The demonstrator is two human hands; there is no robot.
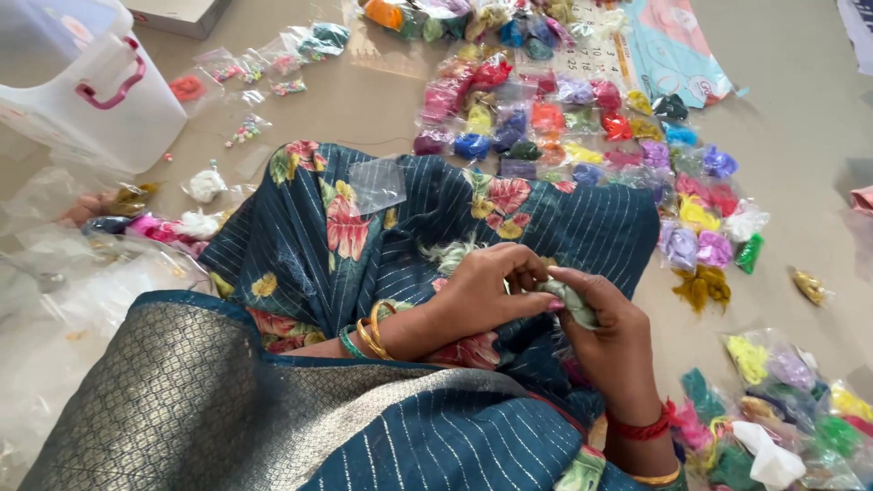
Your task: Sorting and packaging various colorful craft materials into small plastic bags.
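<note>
My left hand (486, 291) and my right hand (611, 332) meet over my lap, both gripping a small pale green tuft of fibre (568, 300). The left fingers pinch its upper end, the right hand closes around its lower part. My lap is covered by dark blue striped cloth with red and yellow flowers (364, 227). A small empty clear plastic bag (376, 185) lies on the cloth ahead of my hands. More pale fibre (447, 253) rests on the cloth just beyond my left hand.
Several small clear bags of coloured fibre (564, 127) are spread on the floor ahead and to the right (782, 409). A white plastic box with a pink latch (91, 91) stands at the far left. Crumpled clear plastic (64, 273) lies on the left.
</note>
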